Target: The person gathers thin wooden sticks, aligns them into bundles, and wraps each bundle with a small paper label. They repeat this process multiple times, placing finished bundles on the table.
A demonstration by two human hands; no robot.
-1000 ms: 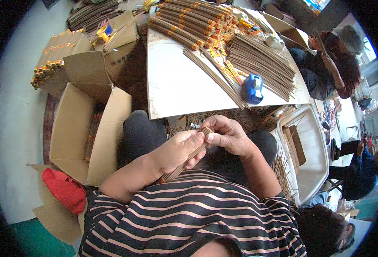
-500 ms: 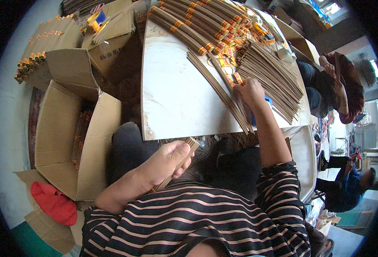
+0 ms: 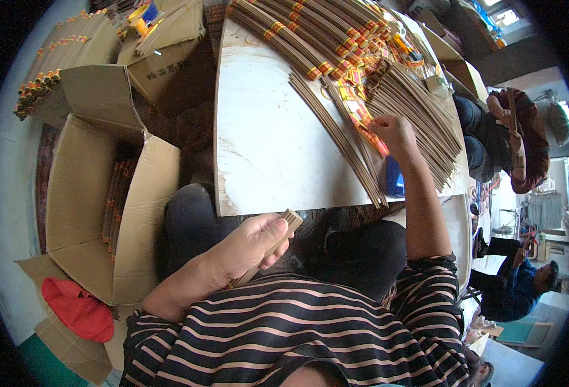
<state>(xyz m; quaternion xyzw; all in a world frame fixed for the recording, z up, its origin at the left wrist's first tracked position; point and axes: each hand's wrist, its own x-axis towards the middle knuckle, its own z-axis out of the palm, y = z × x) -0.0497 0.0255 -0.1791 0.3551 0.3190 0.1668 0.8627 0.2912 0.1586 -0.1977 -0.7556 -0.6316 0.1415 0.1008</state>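
So we've got a big pale table (image 3: 265, 148) just past our fingers, its far half carpeted with long brown stick bundles (image 3: 336, 45) wrapped in orange-and-yellow bands. Off to the left of our fingers sits an open cardboard box (image 3: 91, 213) with more banded sticks down inside it.

The thing we're actually working is the small bundle of thin brown sticks (image 3: 273, 245) in our left hand (image 3: 249, 248), fingers closed around its upper part, stick ends poking out just past the thumb, the rest running down under the palm toward our striped shirt. Looks light and stiff as a bundle, but we'd guess each stick snaps easily and the loose ones will fan out or slide, so gripping round the middle with the whole hand seems the safe hold, not pinching the tips.

Right hand (image 3: 394, 134) is out on the table, fingers curled onto an orange-yellow paper strip (image 3: 365, 126) lying among the sticks; whether it's actually pinched, we can't tell.

Compared with half a second ago: right hand sits about where it was, left hand holds the same bundle, a bit higher in view.
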